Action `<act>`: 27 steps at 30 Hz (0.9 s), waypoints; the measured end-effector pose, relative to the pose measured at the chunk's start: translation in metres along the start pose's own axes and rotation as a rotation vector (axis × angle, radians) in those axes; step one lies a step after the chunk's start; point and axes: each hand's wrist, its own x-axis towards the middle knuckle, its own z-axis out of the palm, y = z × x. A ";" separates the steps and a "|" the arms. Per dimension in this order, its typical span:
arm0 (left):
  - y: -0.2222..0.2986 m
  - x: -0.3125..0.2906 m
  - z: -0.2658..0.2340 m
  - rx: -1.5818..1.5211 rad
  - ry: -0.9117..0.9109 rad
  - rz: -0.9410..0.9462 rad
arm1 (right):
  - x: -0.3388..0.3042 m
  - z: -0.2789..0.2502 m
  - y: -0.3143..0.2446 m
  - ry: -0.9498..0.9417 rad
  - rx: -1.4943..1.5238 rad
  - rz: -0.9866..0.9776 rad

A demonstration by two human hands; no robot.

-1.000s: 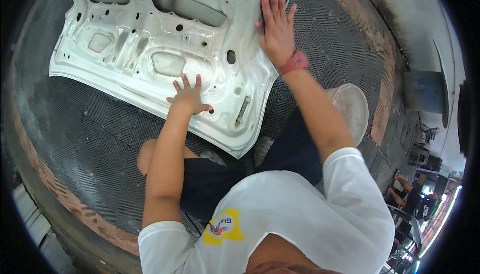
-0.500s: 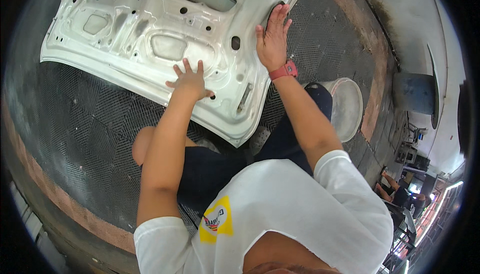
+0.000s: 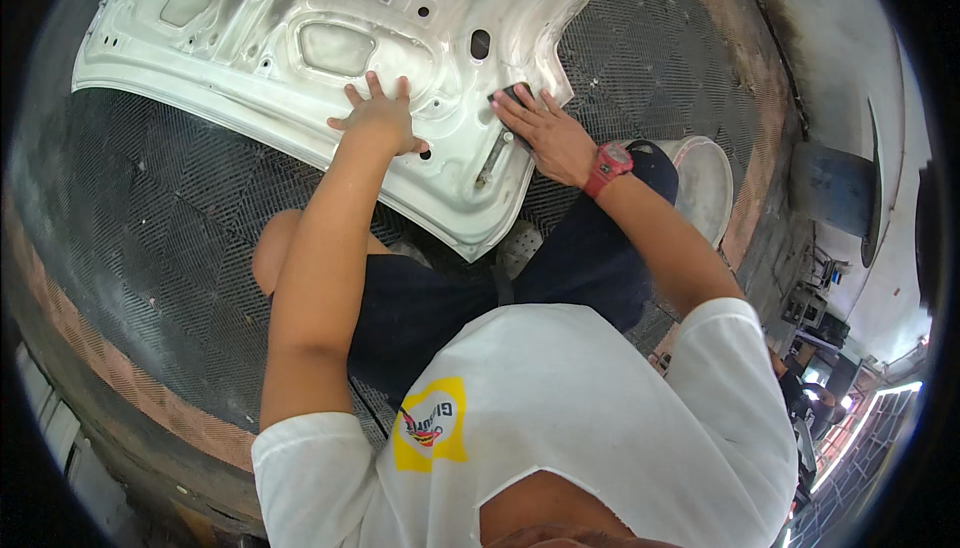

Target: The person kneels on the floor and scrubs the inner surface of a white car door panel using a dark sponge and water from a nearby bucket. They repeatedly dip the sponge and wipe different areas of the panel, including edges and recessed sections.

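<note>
A white-painted car body panel, probably a tailgate or door seen from its inner side, lies in front of me with several holes and recesses. My left hand rests flat on it with fingers spread, beside a small round hole and below a rounded recess. Near the panel's right edge, my right hand presses a dark flat sanding pad against the painted surface. The fingers lie over the pad and hide part of it. A red watch sits on my right wrist.
A pale round bucket stands by my right knee. Dark ribbed matting with a reddish border covers the floor. Along the right wall there is a blue-grey drum. Another person is partly visible at the far right.
My right hand has slid with the pad along the panel's right edge toward me and turned to point left. The left hand stays in place on the panel.
</note>
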 end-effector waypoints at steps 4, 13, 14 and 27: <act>0.000 -0.003 -0.001 0.000 -0.005 -0.012 | 0.031 -0.050 0.031 0.089 -0.202 0.011; -0.011 -0.002 0.005 -0.004 0.033 -0.004 | -0.009 0.032 -0.087 0.069 0.496 0.540; -0.010 0.000 0.004 0.006 0.029 0.001 | -0.019 0.042 -0.100 0.064 0.638 0.599; -0.018 0.026 0.010 0.019 0.063 0.140 | -0.178 -0.135 0.005 1.138 1.202 0.947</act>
